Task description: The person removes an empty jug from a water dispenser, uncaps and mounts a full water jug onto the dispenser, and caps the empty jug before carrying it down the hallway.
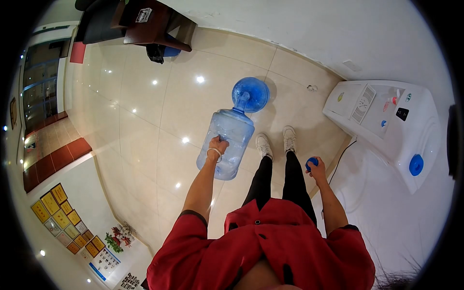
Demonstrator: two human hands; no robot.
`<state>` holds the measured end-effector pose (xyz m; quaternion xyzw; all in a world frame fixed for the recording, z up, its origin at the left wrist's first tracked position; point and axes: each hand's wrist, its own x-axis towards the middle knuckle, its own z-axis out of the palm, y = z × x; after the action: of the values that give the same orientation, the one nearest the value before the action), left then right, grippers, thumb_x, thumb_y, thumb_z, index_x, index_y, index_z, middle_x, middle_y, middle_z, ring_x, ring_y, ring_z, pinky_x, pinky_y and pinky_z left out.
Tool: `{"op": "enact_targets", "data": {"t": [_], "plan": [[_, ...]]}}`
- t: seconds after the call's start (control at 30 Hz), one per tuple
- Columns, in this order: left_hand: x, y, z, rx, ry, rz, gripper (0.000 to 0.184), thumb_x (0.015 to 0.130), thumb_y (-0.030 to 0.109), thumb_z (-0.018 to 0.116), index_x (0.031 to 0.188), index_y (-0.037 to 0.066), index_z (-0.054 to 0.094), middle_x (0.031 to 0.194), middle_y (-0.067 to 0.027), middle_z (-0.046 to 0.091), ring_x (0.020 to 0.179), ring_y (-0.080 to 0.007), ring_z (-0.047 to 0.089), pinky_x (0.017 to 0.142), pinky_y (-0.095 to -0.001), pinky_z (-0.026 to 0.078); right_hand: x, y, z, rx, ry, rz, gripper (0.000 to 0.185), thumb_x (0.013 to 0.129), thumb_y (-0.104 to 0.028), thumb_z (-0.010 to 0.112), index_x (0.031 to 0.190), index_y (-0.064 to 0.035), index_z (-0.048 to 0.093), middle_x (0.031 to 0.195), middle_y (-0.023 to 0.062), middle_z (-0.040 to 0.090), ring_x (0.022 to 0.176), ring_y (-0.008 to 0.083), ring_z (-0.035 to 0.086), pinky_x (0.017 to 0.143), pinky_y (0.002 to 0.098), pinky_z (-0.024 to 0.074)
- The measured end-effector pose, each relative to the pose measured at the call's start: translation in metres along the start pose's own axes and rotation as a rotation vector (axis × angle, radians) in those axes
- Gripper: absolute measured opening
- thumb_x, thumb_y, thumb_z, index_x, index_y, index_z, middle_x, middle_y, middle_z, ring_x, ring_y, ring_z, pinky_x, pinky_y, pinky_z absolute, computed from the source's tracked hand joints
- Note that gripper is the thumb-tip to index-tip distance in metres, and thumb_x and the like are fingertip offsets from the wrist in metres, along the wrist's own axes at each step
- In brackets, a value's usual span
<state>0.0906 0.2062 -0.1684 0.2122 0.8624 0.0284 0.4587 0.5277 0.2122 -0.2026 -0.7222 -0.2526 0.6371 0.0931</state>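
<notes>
My left hand (218, 146), with a pale band at its wrist, is closed at the side of a large clear blue water bottle (232, 126). The bottle hangs tilted over the floor, its neck end pointing away from me. Just beyond the neck is a round blue object (261, 94), partly overlapped by the neck; I cannot make out whether they touch. At the right, my right hand (316, 168) has its fingers wrapped round a small blue cap (311, 163).
A white water dispenser (355, 104) with a blue round part (416, 165) on top is at the right by the wall. Dark wooden furniture (157, 26) and a black bag (155, 53) are at the upper left. My shoes (289, 138) stand on the tiled floor.
</notes>
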Motion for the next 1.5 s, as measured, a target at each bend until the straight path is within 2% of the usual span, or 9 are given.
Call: {"op": "enact_targets", "data": {"t": [0.13, 0.2, 0.3, 0.53, 0.9, 1.5], "plan": [[-0.004, 0.007, -0.003, 0.019, 0.003, -0.015, 0.03, 0.061, 0.02, 0.06, 0.081, -0.003, 0.059, 0.072, -0.0199, 0.062, 0.065, -0.0308, 0.062, 0.061, -0.0366, 0.048, 0.0, -0.002, 0.003, 0.006, 0.005, -0.001, 0.028, 0.077, -0.009, 0.057, 0.103, -0.003, 0.053, 0.075, 0.0112, 0.058, 0.045, 0.0175, 0.058, 0.036, 0.0261, 0.0408], [-0.005, 0.008, -0.003, 0.089, 0.05, 0.071, 0.031, 0.062, 0.02, 0.06, 0.082, -0.003, 0.059, 0.072, -0.0203, 0.062, 0.063, -0.0304, 0.062, 0.06, -0.0362, 0.048, 0.003, 0.0, 0.003, -0.002, 0.0, -0.004, 0.028, 0.077, -0.009, 0.058, 0.103, -0.0032, 0.053, 0.075, 0.0113, 0.059, 0.045, 0.0175, 0.058, 0.036, 0.0261, 0.0407], [0.001, 0.005, -0.002, 0.057, 0.004, -0.009, 0.031, 0.062, 0.02, 0.06, 0.083, -0.003, 0.06, 0.072, -0.0203, 0.062, 0.065, -0.0309, 0.062, 0.061, -0.0366, 0.049, 0.004, 0.001, 0.002, -0.009, -0.004, -0.006, 0.028, 0.077, -0.009, 0.058, 0.104, -0.0034, 0.053, 0.075, 0.0113, 0.059, 0.045, 0.0175, 0.058, 0.036, 0.0262, 0.0406], [0.004, 0.001, 0.0, 0.08, 0.022, 0.014, 0.03, 0.062, 0.02, 0.059, 0.082, -0.003, 0.059, 0.074, -0.0196, 0.062, 0.068, -0.031, 0.062, 0.062, -0.0367, 0.049, 0.004, 0.003, 0.001, 0.01, -0.001, -0.012, 0.027, 0.077, -0.01, 0.058, 0.102, -0.0032, 0.053, 0.074, 0.011, 0.059, 0.044, 0.0172, 0.058, 0.036, 0.0263, 0.0399], [-0.001, 0.007, -0.004, 0.028, 0.007, 0.004, 0.027, 0.062, 0.018, 0.06, 0.078, -0.003, 0.058, 0.068, -0.019, 0.06, 0.059, -0.0294, 0.06, 0.057, -0.0365, 0.048, 0.0, -0.001, 0.004, -0.007, -0.001, -0.012, 0.026, 0.077, -0.011, 0.057, 0.102, -0.0024, 0.053, 0.074, 0.0106, 0.059, 0.044, 0.0169, 0.058, 0.036, 0.0263, 0.0399], [0.004, 0.006, -0.006, 0.064, 0.008, 0.002, 0.031, 0.061, 0.019, 0.059, 0.082, -0.004, 0.059, 0.074, -0.0204, 0.062, 0.066, -0.0309, 0.062, 0.06, -0.0367, 0.049, -0.002, 0.001, 0.007, -0.01, 0.012, -0.032, 0.024, 0.077, -0.01, 0.058, 0.1, -0.0031, 0.054, 0.073, 0.01, 0.059, 0.043, 0.0166, 0.057, 0.037, 0.0269, 0.0411]]}}
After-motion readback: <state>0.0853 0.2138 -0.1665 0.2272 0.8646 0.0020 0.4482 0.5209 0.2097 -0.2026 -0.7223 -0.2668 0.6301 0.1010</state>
